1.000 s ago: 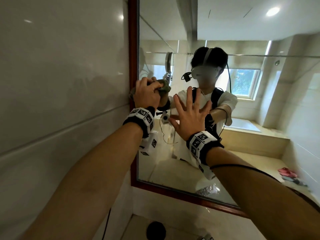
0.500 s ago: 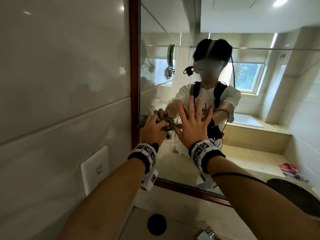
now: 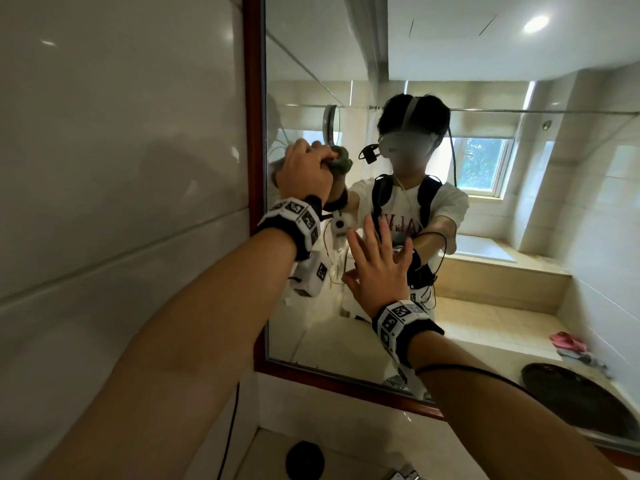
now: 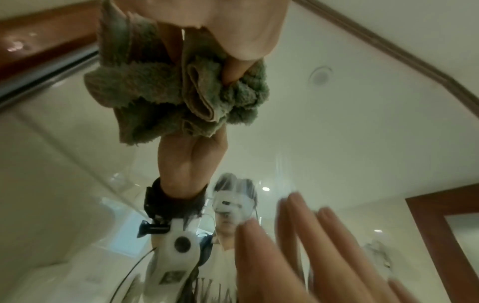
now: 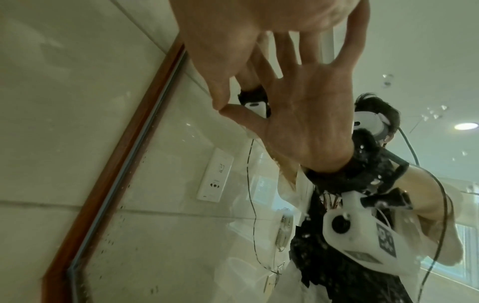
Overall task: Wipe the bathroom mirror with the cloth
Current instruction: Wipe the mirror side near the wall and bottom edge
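Observation:
A large wall mirror [image 3: 502, 46] in a red-brown wooden frame [image 3: 252, 98] fills the head view. My left hand [image 3: 304, 168] grips a bunched grey-green cloth [image 3: 341, 161] and holds it against the glass near the mirror's left edge. The left wrist view shows the fluffy cloth [image 4: 181, 92] wadded under my fingers [image 4: 233, 69] on the glass. My right hand [image 3: 375, 268] lies flat on the mirror lower down, fingers spread and straight. In the right wrist view that right hand [image 5: 254, 47] meets its own reflection on the glass.
Pale glossy wall tiles [image 3: 121, 168] run left of the frame. Below the mirror lie a beige counter [image 3: 363, 455] with a dark round drain [image 3: 304, 460] and a tap [image 3: 403, 474]. A dark basin [image 3: 581, 400] sits at the right. A thin black cable [image 3: 230, 427] hangs by the wall.
My left hand with the cloth went down the glass near the left frame and has now come back up. The right hand stayed spread on the mirror.

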